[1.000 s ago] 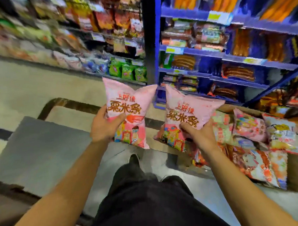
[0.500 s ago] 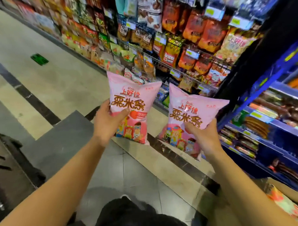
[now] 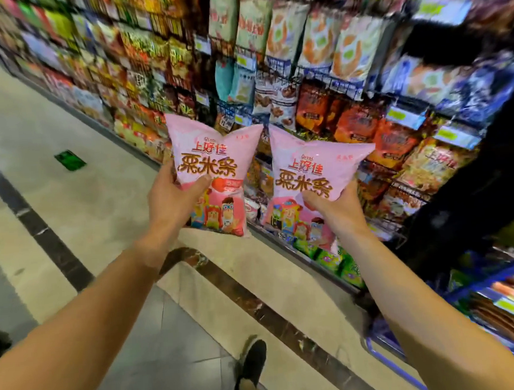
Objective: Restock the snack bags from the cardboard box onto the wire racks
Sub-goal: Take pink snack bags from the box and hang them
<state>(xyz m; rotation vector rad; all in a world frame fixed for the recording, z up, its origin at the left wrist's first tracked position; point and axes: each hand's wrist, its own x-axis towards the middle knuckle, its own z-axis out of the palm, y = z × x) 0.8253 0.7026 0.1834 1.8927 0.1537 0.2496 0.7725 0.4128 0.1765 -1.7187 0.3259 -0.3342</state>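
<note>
The floor (image 3: 83, 220) is seen as pale tile crossed by dark stone bands, with a green marker (image 3: 70, 160) set into it at left. The wire racks (image 3: 327, 82) run along the aisle from upper left to right, packed with upright snack packets and hung with price tags; detail there is blurred. A blue shelf (image 3: 490, 299) with sausage-like packs is noted at lower right. Two pink snack bags are held up side by side in front of the racks, apart from them and not touching each other. The left bag (image 3: 219, 167) is gripped at its lower left by the left hand (image 3: 170, 198), thumb laid across the front, fingers hidden behind. The right bag (image 3: 316, 174) is gripped at its lower right by the right hand (image 3: 336, 209), thumb on the front, fingers behind. Both bags are upright, slightly tilted. A dark shoe (image 3: 251, 366) is recorded on the floor at bottom centre.
</note>
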